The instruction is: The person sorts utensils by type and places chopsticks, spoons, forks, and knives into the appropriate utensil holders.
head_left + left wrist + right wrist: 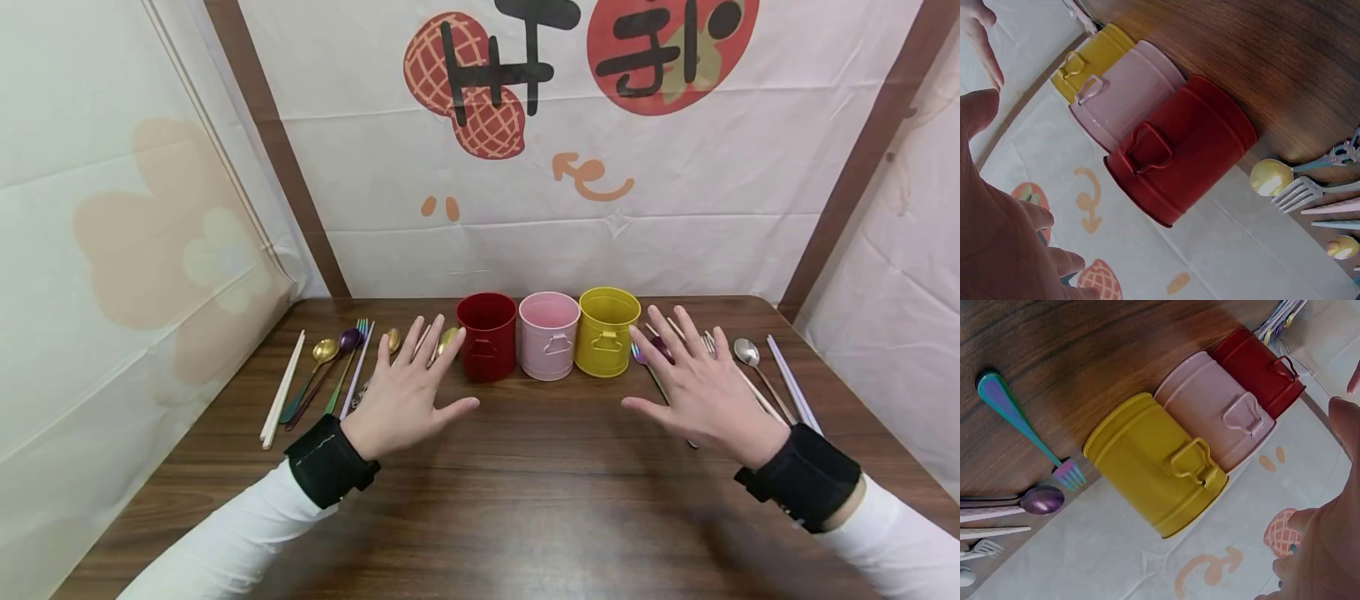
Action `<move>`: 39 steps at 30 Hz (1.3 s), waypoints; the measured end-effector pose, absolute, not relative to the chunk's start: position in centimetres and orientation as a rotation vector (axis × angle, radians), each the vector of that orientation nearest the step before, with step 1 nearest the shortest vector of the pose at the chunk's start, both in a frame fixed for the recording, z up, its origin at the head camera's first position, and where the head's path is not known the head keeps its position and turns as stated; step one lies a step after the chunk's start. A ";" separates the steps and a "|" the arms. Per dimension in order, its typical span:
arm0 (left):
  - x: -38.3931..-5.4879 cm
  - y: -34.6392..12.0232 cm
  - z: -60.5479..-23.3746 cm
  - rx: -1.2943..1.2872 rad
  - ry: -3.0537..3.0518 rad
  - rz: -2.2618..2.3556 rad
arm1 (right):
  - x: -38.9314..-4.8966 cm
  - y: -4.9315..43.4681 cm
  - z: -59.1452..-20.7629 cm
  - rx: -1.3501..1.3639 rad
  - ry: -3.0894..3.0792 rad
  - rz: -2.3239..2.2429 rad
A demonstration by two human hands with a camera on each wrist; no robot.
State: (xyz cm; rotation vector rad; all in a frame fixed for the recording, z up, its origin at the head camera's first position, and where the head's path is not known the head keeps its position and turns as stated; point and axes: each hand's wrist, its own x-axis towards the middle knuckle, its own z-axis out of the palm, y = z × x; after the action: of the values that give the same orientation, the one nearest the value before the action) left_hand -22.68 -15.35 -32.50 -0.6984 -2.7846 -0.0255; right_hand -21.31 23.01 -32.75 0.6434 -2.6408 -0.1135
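Observation:
My left hand [405, 387] is held with fingers spread, palm down, over cutlery on the left of the table; it holds nothing. My right hand [705, 392] is spread likewise over cutlery on the right and holds nothing. Between them at the back stand a red bucket [487, 342], a pink bucket [549, 337] and a yellow bucket [606, 342], side by side and upright, each with a small handle in front. In the right wrist view an iridescent fork [1022, 422] lies near the yellow bucket. A gold-bowled spoon [1271, 177] and a silver fork [1304, 192] lie beside the red bucket.
White chopsticks [282, 390], a gold-bowled spoon [325, 350] and several other utensils lie at the table's left. A silver spoon [747, 352] and pale purple chopsticks [795, 383] are at the right. Printed white cloth [375, 167] walls the back and sides.

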 end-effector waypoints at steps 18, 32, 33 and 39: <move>-27.7 -15.1 -33.1 -0.603 -2.802 -0.089 | -25.8 25.4 -36.8 0.438 -2.925 -0.076; -33.0 -14.1 -34.9 -0.597 -2.781 -0.898 | -28.2 25.3 -39.1 0.266 -3.117 -0.035; -33.3 -14.0 -35.0 -0.584 -2.776 -0.953 | -28.3 25.3 -39.1 0.256 -3.132 -0.027; -34.7 -13.4 -35.7 -0.491 -2.730 -1.291 | -29.2 25.6 -38.6 0.243 -3.231 0.031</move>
State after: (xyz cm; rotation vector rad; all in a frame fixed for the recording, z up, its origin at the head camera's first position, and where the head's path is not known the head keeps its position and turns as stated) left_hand -34.73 -13.39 -35.73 -0.4910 -2.7295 -1.2905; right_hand -29.20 25.57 -38.63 0.2433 -3.2305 0.0310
